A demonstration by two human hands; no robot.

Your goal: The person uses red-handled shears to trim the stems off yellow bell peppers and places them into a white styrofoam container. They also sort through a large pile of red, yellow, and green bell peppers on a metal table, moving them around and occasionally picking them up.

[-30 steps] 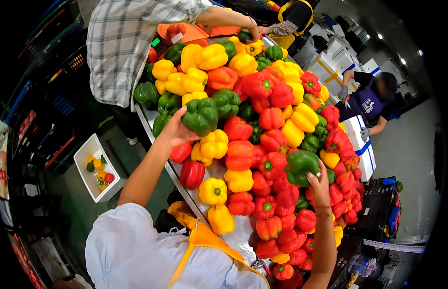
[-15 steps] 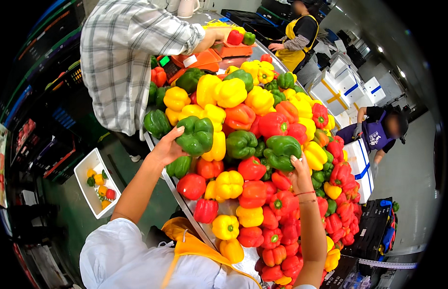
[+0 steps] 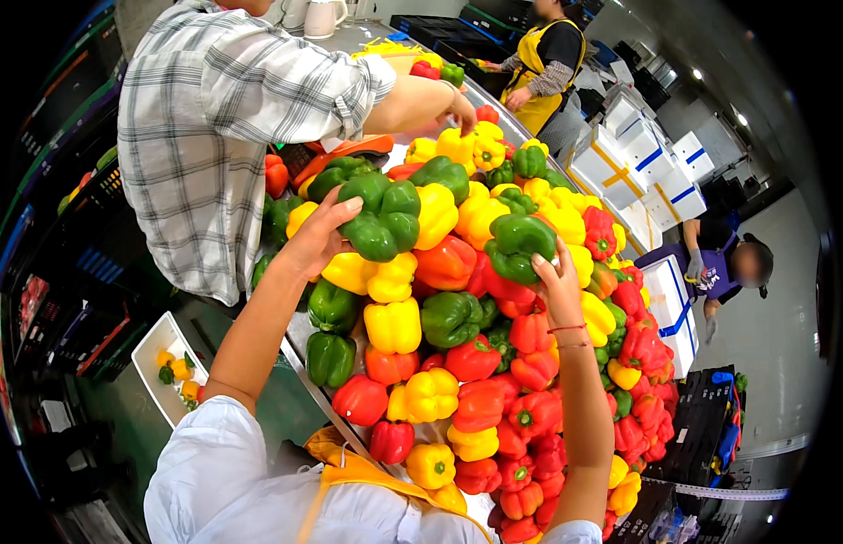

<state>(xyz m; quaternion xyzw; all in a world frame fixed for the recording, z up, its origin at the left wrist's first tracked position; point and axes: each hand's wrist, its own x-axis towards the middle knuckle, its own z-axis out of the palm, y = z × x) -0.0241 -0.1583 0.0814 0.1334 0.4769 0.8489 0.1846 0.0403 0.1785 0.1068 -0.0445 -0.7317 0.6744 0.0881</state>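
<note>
My left hand grips a large green bell pepper over the left side of the heap. Further right, my right hand has its fingers closed on a second, smaller green bell pepper. Below and around both hands lies a big pile of red, yellow and green bell peppers on a metal table. A yellow pepper and a dark green pepper lie between and just under my hands. The undersides of both held peppers are partly hidden.
At the left, a person in a checked shirt reaches over the pile's far end. A white bin with a few peppers stands on the floor. White foam boxes and two more people are beyond the table's far side; black crates stand at right.
Both my hands have moved farther up the pile, each still holding its green pepper. The person in the checked shirt has shifted their arm from the orange trays to the peppers.
</note>
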